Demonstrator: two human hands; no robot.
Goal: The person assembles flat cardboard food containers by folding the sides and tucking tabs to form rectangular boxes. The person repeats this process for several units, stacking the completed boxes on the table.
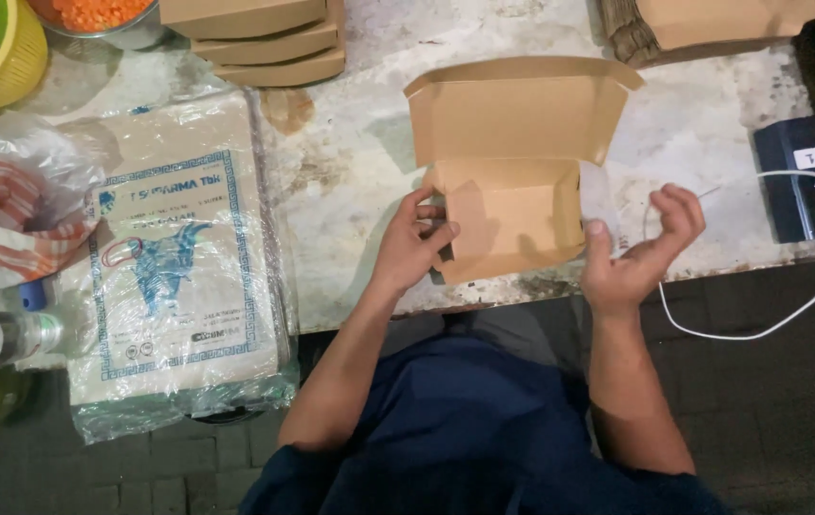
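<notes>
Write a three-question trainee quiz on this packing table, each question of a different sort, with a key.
1. True or false: the lid of the brown cardboard box stands open.
2. Which hand touches the box's side flap? A. the left hand B. the right hand C. neither
3. Fill in: the stack of folded cardboard boxes lies at the table's ____ edge, away from the person.

Key
1. True: the lid is folded back and the inside shows.
2. A: its fingers press the flap on the box's left side; the right hand is beside the box, fingers curled, holding nothing that shows.
3. Far.
</notes>
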